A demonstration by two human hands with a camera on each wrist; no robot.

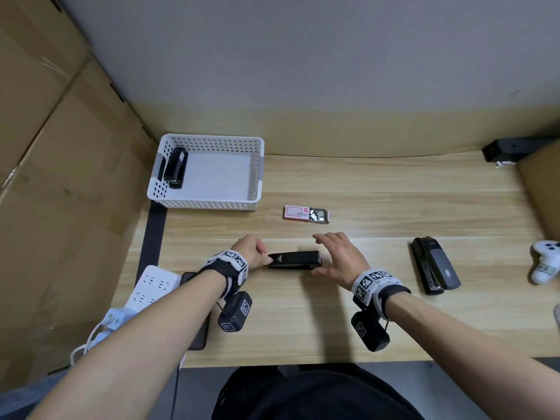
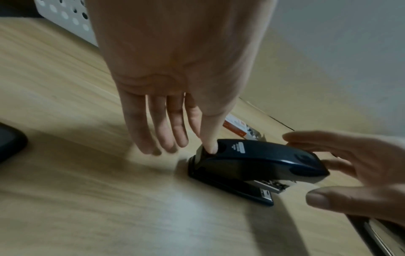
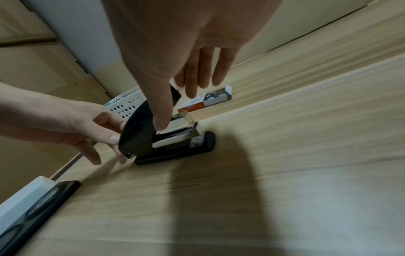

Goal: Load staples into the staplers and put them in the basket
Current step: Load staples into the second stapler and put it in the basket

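A black stapler (image 1: pixel 295 260) lies on the wooden table between my hands, its front pointing right. My left hand (image 1: pixel 260 253) has straight fingers, and its thumb presses the stapler's rear end (image 2: pixel 210 147). My right hand (image 1: pixel 321 253) hovers spread over the front end, and its thumb (image 3: pixel 161 124) touches the side of the cover. The metal magazine (image 3: pixel 186 131) shows under the cover. An open red-and-white staple box (image 1: pixel 306 214) lies just beyond. The white perforated basket (image 1: pixel 212 204) at the back left holds one black stapler (image 1: pixel 175 168). Another dark stapler (image 1: pixel 435 265) lies to the right.
A white power strip (image 1: pixel 151 286) and a black phone (image 1: pixel 198 328) lie by my left forearm. A white game controller (image 1: pixel 545 262) sits at the right edge, and a black device (image 1: pixel 500 153) at the back right corner. Cardboard walls (image 1: pixel 60 147) close the left side.
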